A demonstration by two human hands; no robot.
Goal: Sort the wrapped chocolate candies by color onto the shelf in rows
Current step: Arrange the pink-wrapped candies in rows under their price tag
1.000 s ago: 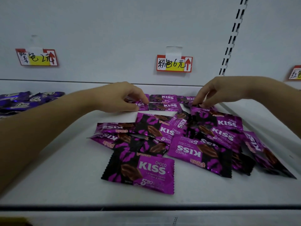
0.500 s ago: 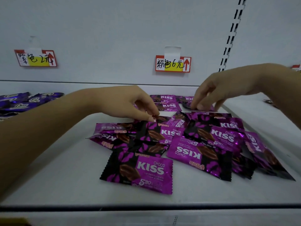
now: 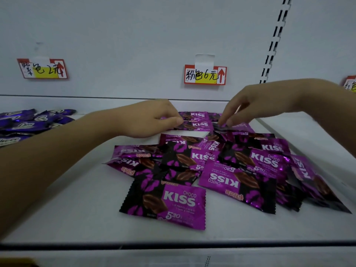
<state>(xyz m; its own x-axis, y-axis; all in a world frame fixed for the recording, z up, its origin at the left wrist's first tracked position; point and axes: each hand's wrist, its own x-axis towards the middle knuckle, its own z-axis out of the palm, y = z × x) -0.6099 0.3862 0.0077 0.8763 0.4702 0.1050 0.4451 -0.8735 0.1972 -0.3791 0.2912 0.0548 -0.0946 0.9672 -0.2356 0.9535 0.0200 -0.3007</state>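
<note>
Our left hand [image 3: 154, 120] is curled, thumb and forefinger pinching the left end of a magenta candy [image 3: 200, 125] that lies flat toward the back of the shelf [image 3: 63, 199]. Our right hand [image 3: 252, 105] comes down from the right with its fingertips [image 3: 228, 123] on a dark-ended wrapper [image 3: 240, 128] just beside the magenta candy. The view is dim there, so we cannot tell whether they nip the wrapper or merely press on it. Directly behind the magenta candy, touching it, lies a rear candy [image 3: 195, 115] of the same colour, its KISS lettering also facing us. Nearer to us, a heap [image 3: 231, 160] of magenta KISS wrappers spreads across the middle and right of the shelf, overlapping at all angles, some upside down. A front candy [image 3: 167, 204] lies closest to us, its far edge meeting the heap. Well apart, at the far left, a cluster of blue-violet candies [image 3: 28, 122] rests on the shelf. On the back wall we see a handwritten middle label [image 3: 205, 75] above the magenta group, a left label [image 3: 43, 68] above the blue-violet candies, and a slotted upright [image 3: 273, 41] toward the right.
</note>
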